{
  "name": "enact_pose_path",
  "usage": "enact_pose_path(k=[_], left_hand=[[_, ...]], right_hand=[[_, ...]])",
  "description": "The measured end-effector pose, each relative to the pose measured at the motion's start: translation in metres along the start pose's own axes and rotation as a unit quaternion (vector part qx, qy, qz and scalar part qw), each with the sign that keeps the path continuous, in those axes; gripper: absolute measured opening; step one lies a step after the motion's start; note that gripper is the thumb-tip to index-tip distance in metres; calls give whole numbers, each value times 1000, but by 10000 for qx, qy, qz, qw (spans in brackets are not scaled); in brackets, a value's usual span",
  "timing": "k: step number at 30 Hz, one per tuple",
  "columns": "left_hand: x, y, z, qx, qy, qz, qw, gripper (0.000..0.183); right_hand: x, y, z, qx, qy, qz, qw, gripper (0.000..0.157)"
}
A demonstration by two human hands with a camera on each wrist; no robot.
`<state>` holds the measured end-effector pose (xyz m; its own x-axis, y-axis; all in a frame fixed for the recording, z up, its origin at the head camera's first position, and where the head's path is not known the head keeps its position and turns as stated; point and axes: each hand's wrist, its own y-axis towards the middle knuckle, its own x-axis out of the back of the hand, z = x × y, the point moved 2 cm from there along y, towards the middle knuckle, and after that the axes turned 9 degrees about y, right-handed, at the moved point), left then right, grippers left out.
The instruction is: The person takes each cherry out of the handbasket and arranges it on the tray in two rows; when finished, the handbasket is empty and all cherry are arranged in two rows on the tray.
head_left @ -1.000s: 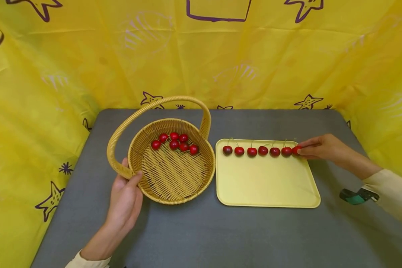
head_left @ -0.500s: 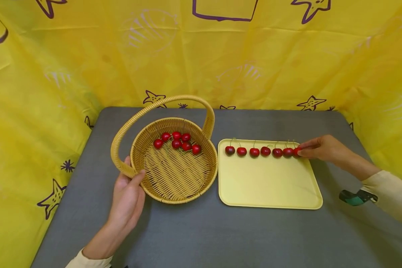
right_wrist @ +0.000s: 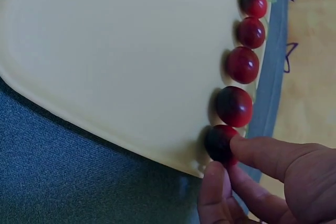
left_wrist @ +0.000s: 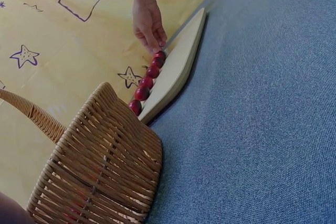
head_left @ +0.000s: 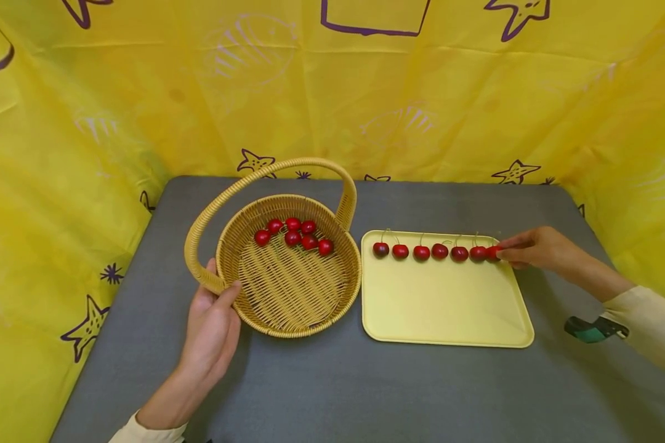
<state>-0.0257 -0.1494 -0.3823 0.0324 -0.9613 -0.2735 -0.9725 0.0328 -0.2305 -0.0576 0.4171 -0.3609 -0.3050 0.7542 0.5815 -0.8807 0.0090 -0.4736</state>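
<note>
My left hand (head_left: 212, 335) grips the wicker basket (head_left: 288, 329) at its left side, where the tall handle meets the rim; the thumb lies over the rim. Several red cherries (head_left: 292, 237) with stems sit in the back part of the basket. On the pale yellow tray (head_left: 446, 301) a row of dark red cherries (head_left: 421, 253) runs along the far edge. At the row's right end my right hand (head_left: 537, 247) pinches the last cherry (right_wrist: 219, 144) between thumb and fingers. That cherry rests close to the tray's corner, right beside its neighbour in the right wrist view.
The basket's right side stands close against the tray's left edge. Both are on a grey cloth-covered table (head_left: 332, 394). A yellow curtain (head_left: 332, 111) with starfish drawings hangs behind and at both sides. A dark green band (head_left: 593, 329) shows at the right sleeve.
The right hand stays at the row's end with its cherry, shifting only slightly. The left hand keeps its hold on the basket. The whole view has drifted a little.
</note>
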Motion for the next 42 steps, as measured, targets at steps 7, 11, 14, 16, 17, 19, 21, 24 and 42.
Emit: enact_pose_path(k=[7,11,14,16,17,19,21,24,42], left_hand=[[1,-2,-1,60,-69,-87,9999,79],[2,-4,2,173,-94,-187,9996,79],[2,-5,3,191,-93,-192,9996,79],[1,-6,4,204,-80,-188,9996,79],[1,-6,4,205,-76,-186,9996,78],[0,-7,4,212,-69,-187,9996,78],[0,-6,5,194,-64,-194,9996,78],[-2,-5,6,138,-61,-146,9998,78],[-1,-3,2,9,-164,-378,9992,78]], right_hand=[[6,-2,5,190,-269,111,9994,59],[9,-9,9,321,-590,-20,9977,58],[13,-20,21,631,-1054,-429,9915,55],[13,-29,35,996,-1268,-740,9841,50],[12,-34,44,1236,-1338,-882,9793,46],[4,-43,65,1867,-1330,-1102,9671,37],[-10,-52,89,2597,-1333,-1253,9482,33],[-37,-64,126,3602,-1484,-1341,9112,36],[-164,-16,267,4166,-2316,-271,8787,30]])
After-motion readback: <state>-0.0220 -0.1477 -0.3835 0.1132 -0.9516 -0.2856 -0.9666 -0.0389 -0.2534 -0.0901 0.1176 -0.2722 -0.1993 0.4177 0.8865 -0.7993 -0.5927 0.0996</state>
